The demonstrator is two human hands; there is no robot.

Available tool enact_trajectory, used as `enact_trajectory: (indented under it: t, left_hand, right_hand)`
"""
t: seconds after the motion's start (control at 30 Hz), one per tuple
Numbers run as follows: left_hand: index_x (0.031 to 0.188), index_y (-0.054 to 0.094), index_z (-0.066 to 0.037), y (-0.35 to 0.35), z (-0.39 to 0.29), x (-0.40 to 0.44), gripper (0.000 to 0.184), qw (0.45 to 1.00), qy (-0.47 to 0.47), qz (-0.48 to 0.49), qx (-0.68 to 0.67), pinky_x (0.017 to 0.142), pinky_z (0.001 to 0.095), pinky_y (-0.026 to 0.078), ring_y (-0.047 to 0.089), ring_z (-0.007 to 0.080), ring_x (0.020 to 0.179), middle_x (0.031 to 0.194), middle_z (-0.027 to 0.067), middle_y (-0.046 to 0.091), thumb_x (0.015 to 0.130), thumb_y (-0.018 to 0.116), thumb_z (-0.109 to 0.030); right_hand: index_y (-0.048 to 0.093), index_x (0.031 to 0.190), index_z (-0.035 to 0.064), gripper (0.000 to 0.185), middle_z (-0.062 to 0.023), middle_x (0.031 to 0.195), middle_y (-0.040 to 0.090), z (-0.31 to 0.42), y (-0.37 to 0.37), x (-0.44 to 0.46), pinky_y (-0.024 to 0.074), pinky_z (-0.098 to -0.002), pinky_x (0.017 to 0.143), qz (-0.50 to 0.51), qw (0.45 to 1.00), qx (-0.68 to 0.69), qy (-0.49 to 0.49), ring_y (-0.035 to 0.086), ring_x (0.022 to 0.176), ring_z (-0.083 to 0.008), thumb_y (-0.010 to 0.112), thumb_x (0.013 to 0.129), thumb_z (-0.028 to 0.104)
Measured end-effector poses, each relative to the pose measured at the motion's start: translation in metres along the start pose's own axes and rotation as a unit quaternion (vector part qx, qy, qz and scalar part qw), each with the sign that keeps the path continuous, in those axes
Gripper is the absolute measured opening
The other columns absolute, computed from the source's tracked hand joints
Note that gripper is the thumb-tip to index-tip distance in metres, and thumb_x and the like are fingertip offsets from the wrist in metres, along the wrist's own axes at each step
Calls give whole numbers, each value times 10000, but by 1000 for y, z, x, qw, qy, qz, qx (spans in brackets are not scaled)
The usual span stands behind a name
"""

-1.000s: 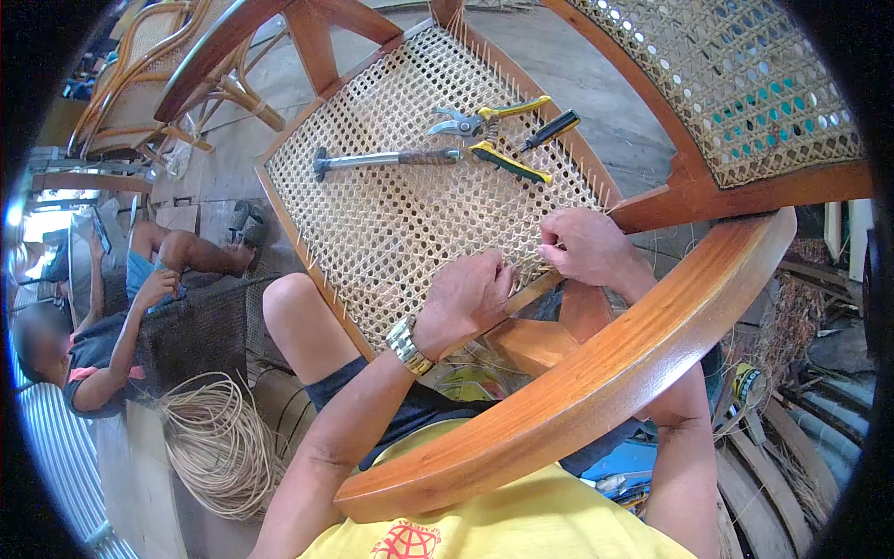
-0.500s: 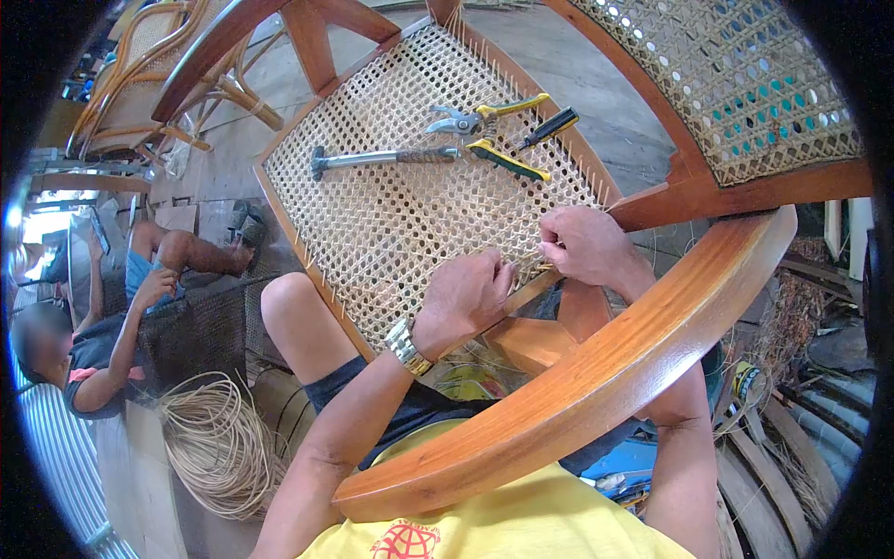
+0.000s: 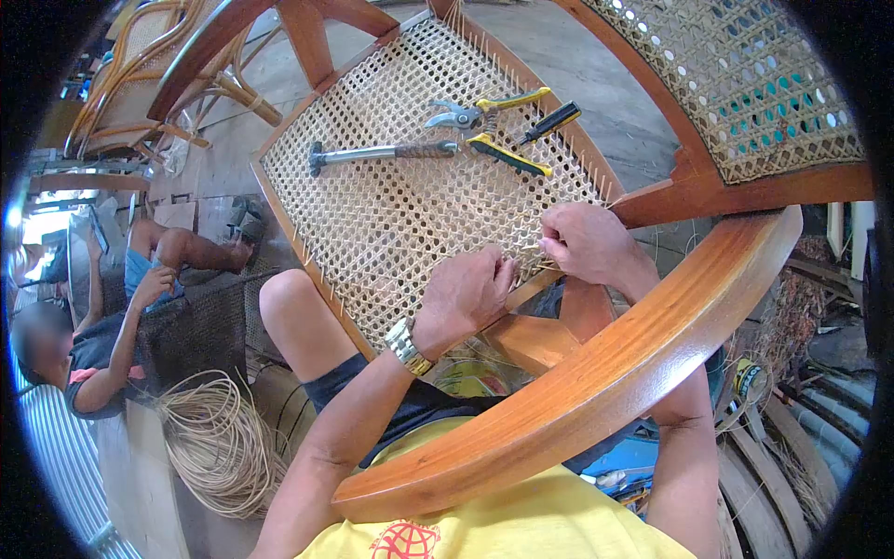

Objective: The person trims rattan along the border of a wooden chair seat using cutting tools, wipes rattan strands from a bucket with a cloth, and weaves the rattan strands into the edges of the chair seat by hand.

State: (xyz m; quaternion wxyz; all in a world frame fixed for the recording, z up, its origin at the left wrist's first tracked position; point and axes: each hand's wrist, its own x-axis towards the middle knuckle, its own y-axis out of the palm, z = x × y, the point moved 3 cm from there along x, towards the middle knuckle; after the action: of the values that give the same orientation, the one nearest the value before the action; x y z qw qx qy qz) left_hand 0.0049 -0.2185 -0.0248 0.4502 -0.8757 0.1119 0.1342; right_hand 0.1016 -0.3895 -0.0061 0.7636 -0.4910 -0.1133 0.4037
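A woven cane seat (image 3: 372, 219) in a wooden frame lies before me. At its near edge my left hand (image 3: 467, 291), with a metal watch on the wrist, rests with fingers curled closed. My right hand (image 3: 589, 244) is closed in a pinch at the near right corner of the weave. Whatever strand either hand grips is too small to make out. On the seat lie a hammer (image 3: 382, 153), yellow-handled pruning shears (image 3: 484, 135) and a black-handled tool (image 3: 551, 122). Thin pegs stand along the seat's edges.
A curved wooden armrest (image 3: 577, 373) crosses in front of my body. The caned backrest (image 3: 745, 84) rises at the right. On the left are a coil of cane (image 3: 219, 447), a seated person (image 3: 102, 359) and a rattan chair (image 3: 154, 74). Wood scraps (image 3: 792, 447) lie lower right.
The view has shifted very slightly. Both hands stay closed at nearly the same places on the seat's near edge, and the tools have not moved on the weave.
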Motion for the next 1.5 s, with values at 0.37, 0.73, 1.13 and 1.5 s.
enact_trajectory:
  t: [0.37, 0.73, 1.13, 1.5]
  left_hand:
    - [884, 679, -49, 1, 1, 0, 338, 1000, -2, -17, -11, 655, 498, 521, 678, 409, 704, 745, 216, 684, 979, 587, -360]
    - [859, 664, -51, 4, 2, -1, 345, 999, 4, -37, 0, 645, 494, 511, 668, 405, 691, 724, 207, 673, 978, 590, -367]
    - [856, 653, -41, 3, -1, -1, 357, 999, 18, -44, 20, 604, 496, 501, 663, 403, 651, 685, 213, 656, 983, 584, -368]
    - [849, 645, -50, 2, 0, -2, 358, 999, 2, -37, 13, 614, 496, 506, 671, 402, 673, 705, 210, 668, 979, 590, -380]
  right_hand:
    - [618, 829, 25, 186, -168, 848, 639, -2, 4, 0, 518, -472, 774, -22, 1000, 2, -11, 649, 847, -367, 658, 888, 197]
    - [616, 830, 21, 178, -168, 842, 633, -2, 6, 1, 515, -470, 775, -11, 1000, 3, -4, 644, 850, -367, 650, 889, 185]
    - [616, 843, 13, 216, -178, 857, 635, -2, 4, -1, 522, -481, 769, -29, 999, -4, -24, 649, 851, -376, 627, 913, 217]
    - [630, 884, 15, 222, -182, 889, 634, -5, 7, 1, 514, -481, 791, -11, 1000, -10, -15, 642, 880, -375, 605, 935, 230]
